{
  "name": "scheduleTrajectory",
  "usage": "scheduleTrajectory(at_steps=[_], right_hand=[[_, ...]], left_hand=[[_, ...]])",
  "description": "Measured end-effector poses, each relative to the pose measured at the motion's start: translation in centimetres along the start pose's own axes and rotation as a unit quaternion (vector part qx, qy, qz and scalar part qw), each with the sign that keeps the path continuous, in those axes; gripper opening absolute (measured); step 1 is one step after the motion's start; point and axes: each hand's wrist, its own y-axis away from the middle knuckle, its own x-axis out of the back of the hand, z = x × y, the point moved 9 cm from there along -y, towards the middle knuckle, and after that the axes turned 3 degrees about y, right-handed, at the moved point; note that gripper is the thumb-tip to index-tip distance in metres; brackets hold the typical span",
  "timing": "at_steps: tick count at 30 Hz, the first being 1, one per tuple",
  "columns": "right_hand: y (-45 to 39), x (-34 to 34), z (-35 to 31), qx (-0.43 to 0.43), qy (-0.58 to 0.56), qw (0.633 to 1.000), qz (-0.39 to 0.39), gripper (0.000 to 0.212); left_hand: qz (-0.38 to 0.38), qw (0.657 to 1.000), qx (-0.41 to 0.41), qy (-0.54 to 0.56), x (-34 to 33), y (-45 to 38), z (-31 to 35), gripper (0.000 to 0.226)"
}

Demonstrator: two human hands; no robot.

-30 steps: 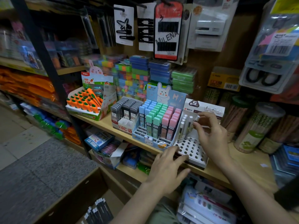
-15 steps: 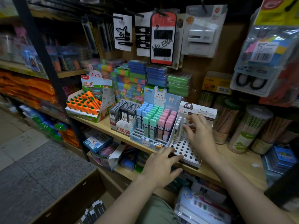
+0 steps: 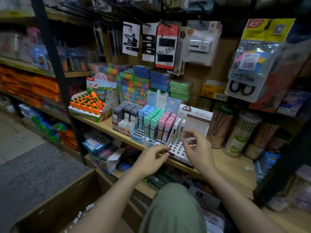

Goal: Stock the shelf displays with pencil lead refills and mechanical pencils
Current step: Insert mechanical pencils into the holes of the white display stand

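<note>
Right hand [image 3: 197, 149] fingers [image 3: 188, 137] curled, seem to pinch pale slim item, blurred; likely mechanical pencil.

Left hand [image 3: 151, 158] fingers loosely bent, holding nothing, tips at front left corner of white perforated stand [image 3: 178, 148].

Few pencils [image 3: 178, 129] upright at stand's back left; lead refill tray [image 3: 151, 126] just left of stand.

Advice: steady stand, align tip over free hole, lower vertically.

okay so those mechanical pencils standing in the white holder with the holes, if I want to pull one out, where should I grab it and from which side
Probably pinch the silver cap end of a mechanical pencil and lift along its backward lean. They stand in the white holder with only the upper barrels exposed. Come from the front right, over the unfilled holes, since the pastel lead refill display stands hard against the left.
</note>
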Motion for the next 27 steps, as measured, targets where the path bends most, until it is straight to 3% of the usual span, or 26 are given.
scheduleTrajectory(at_steps=[5,8,11,14,17,22,27], right_hand=[[1.9,-7.5,-6.3,0.066,-0.036,0.979,-0.188,0.012],[5.8,-17.2,-10.1,0.138,0.043,0.915,-0.377,0.01],[12.7,-27.3,-10.1,0.144,0.088,0.851,-0.497,0.017],[19.4,-35.0,-6.6,0.066,0.107,0.809,-0.574,0.02],[23.7,-39.7,-2.8,-0.005,0.098,0.793,-0.602,0.023],[26.8,-46.4,3.3,-0.103,0.117,0.79,-0.593,0.039],[26.8,-52.4,6.9,-0.131,0.156,0.798,-0.567,0.044]], left_hand=[[0.099,0.975,0.118,0.161,4.9,7.7,-8.7,0.016],[0.16,0.939,0.255,0.164,6.8,14.6,-16.5,0.015],[0.266,0.862,0.398,0.168,8.4,22.8,-24.0,0.012],[0.323,0.78,0.52,0.126,8.4,29.9,-29.2,0.012],[0.28,0.742,0.601,0.097,6.4,32.8,-33.6,0.02],[0.261,0.719,0.625,0.155,2.7,32.6,-39.8,0.044],[0.218,0.689,0.685,0.093,0.6,33.4,-45.3,0.073]])
